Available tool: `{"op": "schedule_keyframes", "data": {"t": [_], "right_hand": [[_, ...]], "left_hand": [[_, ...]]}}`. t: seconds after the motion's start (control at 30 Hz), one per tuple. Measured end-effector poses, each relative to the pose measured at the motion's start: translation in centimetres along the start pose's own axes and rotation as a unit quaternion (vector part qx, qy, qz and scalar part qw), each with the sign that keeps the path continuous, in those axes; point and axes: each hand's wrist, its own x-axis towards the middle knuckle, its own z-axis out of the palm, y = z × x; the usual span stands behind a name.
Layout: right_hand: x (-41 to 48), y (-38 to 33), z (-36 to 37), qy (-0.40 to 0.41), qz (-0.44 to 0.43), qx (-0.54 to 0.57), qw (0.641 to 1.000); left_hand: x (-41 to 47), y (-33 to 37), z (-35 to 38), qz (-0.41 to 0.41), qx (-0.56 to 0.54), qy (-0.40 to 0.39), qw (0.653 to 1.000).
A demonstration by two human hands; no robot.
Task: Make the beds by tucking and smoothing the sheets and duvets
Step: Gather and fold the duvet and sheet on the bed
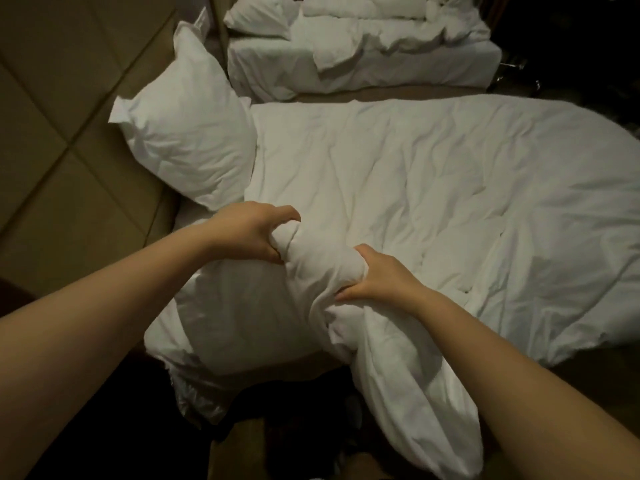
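Two hands, one bunch: your left hand [249,233] and right hand [377,277] both clench the gathered corner of the duvet [415,188], just on your side of the pillow [187,140], with the left one nearer it. The rest of the duvet spreads out to the right of the pillow. I'd say don't yank. Lift the bunch, shake the filling into the corner, lay it up against the pillow, then sweep the creases outward. The second bed [346,64] beyond the pillow looks unmade.

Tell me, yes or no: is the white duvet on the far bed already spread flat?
No, the crumpled white duvet lies bunched in a heap on the far bed.
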Motion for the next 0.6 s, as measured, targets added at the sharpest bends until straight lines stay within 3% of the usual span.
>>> {"op": "schedule_keyframes", "data": {"t": [0.13,0.27,0.47,0.53,0.6], "right_hand": [[6.2,1.1,-4.6,0.021,-0.012,-0.038,0.999],[12.9,1.5,-8.0,0.147,-0.062,-0.227,0.961],[28.3,-3.3,-17.5,0.385,-0.120,-0.288,0.869],[31.8,-6.5,-21.0,0.333,-0.049,-0.292,0.895],[34.2,-7.5,-21.9,0.300,-0.028,-0.304,0.904]], "left_hand": [[6.9,-1.7,-1.6,-0.011,-0.010,-0.001,1.000],[12.1,-3.1,-2.5,-0.054,0.068,0.029,0.996],[23.2,-9.2,-9.9,-0.193,0.129,0.250,0.940],[27.6,-11.7,-12.9,-0.233,0.104,0.261,0.931],[30.9,-13.1,-13.4,-0.255,0.123,0.224,0.933]]}}
